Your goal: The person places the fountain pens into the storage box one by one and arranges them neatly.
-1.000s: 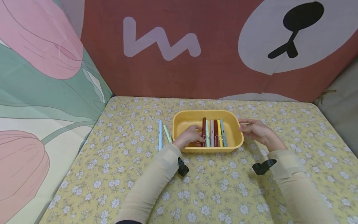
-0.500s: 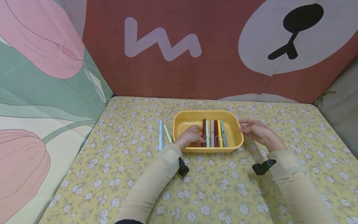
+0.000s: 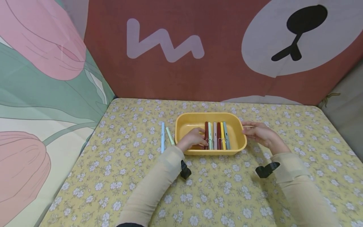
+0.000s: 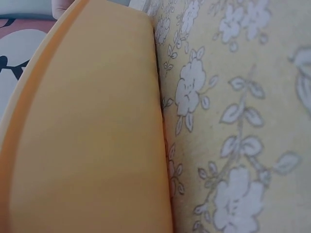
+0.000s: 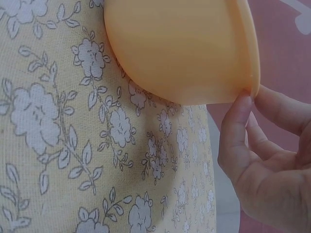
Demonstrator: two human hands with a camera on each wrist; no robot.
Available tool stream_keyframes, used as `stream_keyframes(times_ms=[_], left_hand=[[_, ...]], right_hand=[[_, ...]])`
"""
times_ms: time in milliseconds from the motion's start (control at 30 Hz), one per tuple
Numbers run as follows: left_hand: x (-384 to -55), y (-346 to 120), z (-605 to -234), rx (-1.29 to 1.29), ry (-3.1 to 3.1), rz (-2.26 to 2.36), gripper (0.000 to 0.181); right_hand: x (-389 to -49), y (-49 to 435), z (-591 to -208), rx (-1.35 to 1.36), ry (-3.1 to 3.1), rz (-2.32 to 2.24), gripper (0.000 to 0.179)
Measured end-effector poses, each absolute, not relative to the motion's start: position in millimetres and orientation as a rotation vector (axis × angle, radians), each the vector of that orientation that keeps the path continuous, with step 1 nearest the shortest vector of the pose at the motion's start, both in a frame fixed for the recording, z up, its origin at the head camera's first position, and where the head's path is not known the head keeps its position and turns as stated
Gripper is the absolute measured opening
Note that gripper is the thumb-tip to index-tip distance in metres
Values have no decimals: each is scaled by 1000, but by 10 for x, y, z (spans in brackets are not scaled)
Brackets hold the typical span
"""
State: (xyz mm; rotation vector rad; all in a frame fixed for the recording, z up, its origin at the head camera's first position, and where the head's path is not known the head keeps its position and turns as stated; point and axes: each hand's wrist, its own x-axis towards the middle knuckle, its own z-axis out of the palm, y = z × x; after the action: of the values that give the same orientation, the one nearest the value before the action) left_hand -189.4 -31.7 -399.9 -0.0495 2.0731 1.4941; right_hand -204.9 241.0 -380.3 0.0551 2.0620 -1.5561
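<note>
A yellow plastic basket sits on the table with a row of capped pens inside. My left hand reaches in over the near left side, its fingers gripping the leftmost pen, a dark red one. To the right of that pen lie a pale green pen, a mauve pen, another dark red pen, a yellow pen and a grey-blue pen. My right hand pinches the basket's right rim between thumb and fingers, as the right wrist view confirms. The left wrist view shows only the basket's outer wall.
Left of the basket, a light blue pen and a light green pen lie on the flowered tablecloth. A printed red-brown backdrop stands behind the table, with a tulip-patterned one at left.
The leftmost dark red pen has come down slightly toward me and straightened beside the pale green one, with my left fingers at it. My right hand stays at the rim.
</note>
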Motion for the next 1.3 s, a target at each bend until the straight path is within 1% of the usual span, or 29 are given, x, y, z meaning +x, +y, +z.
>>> stream_keyframes(times_ms=[467, 833, 1300], left_hand=[[-1892, -390, -3959, -61, 2120, 1451, 64], [-1882, -464, -3832, -83, 2115, 1506, 65], [-1989, -718, -3658, 14, 2146, 1580, 55]], right_hand=[[-2032, 2397, -3798, 47, 2050, -1574, 66], [-2033, 2396, -3784, 60, 2047, -1576, 67], [-2038, 2401, -3799, 50, 2054, -1572, 66]])
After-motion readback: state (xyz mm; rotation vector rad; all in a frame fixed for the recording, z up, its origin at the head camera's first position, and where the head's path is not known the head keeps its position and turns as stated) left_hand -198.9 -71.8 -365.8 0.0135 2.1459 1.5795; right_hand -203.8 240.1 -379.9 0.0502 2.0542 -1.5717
